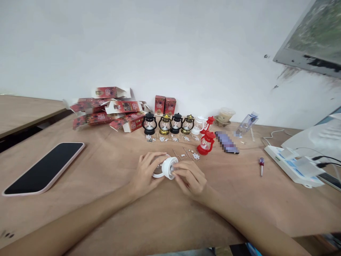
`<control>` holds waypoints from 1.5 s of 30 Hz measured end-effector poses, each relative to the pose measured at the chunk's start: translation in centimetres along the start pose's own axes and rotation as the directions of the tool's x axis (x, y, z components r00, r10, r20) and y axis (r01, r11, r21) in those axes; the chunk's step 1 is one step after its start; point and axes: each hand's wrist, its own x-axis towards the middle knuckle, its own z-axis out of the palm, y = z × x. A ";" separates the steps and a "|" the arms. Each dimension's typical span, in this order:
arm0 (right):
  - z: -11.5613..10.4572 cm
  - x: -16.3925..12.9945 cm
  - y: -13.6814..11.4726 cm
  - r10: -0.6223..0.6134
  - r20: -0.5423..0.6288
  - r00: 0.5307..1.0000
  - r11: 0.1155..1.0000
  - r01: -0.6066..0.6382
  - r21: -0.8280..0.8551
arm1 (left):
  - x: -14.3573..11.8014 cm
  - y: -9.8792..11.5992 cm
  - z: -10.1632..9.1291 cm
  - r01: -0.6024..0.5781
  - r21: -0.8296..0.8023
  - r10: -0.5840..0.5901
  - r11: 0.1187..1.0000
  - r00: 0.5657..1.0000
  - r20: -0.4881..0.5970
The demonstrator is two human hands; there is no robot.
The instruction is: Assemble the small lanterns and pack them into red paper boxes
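Observation:
A white toy lantern (168, 168) lies on its side above the table, its round base turned toward the right. My left hand (147, 173) is closed around its clear body. At the open underside of the base, the fingers of my right hand (190, 176) are pinched together; whatever they hold, if anything, is too small to make out. Beyond my hands stand several small lanterns: black ones (149, 124), gold-and-black ones (165, 125), a white one (197, 125) and red ones (206, 144). Small metal and white parts (196, 156) lie in front of them.
Red cardboard boxes (128, 106) are heaped at the back left. A large phone (44, 169) lies at left, a smaller phone (227, 143) behind my right hand. Farther right are a screwdriver (261, 166), a cup (226, 115), a plastic bottle (247, 123) and a power strip (291, 169) with cables.

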 end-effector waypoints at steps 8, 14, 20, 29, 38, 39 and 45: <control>0.4 -0.7 -0.5 0.364 0.002 0.931 0.913 -0.357 0.197 | 0.0 0.1 0.0 -0.010 -0.054 0.011 0.998 1.000 0.026; 0.7 -0.7 0.2 0.520 0.217 0.826 0.691 -0.556 0.463 | -0.3 -0.1 0.0 -0.045 -0.050 0.046 0.998 0.999 0.022; 1.5 -1.1 0.8 0.543 0.310 0.780 0.501 -0.598 0.626 | -0.3 -0.2 0.1 -0.080 0.011 0.079 0.997 0.996 0.040; 1.2 -2.1 3.3 0.620 0.149 0.770 0.689 -0.626 0.366 | 0.5 -0.6 0.0 0.095 -0.141 -0.104 0.985 0.993 -0.061; 1.3 -3.7 7.0 0.466 0.275 0.841 0.865 -0.366 -0.344 | 0.8 -1.4 0.0 0.251 -0.208 -0.283 0.945 0.949 -0.141; 1.4 -3.8 7.0 0.461 0.294 0.837 0.865 -0.350 -0.361 | 0.8 -1.2 -0.1 0.234 -0.219 -0.266 0.947 0.955 -0.133; 1.4 -3.9 6.7 0.436 0.366 0.822 0.871 -0.284 -0.401 | 0.9 -0.3 -0.5 0.190 -0.259 -0.216 0.947 0.973 -0.075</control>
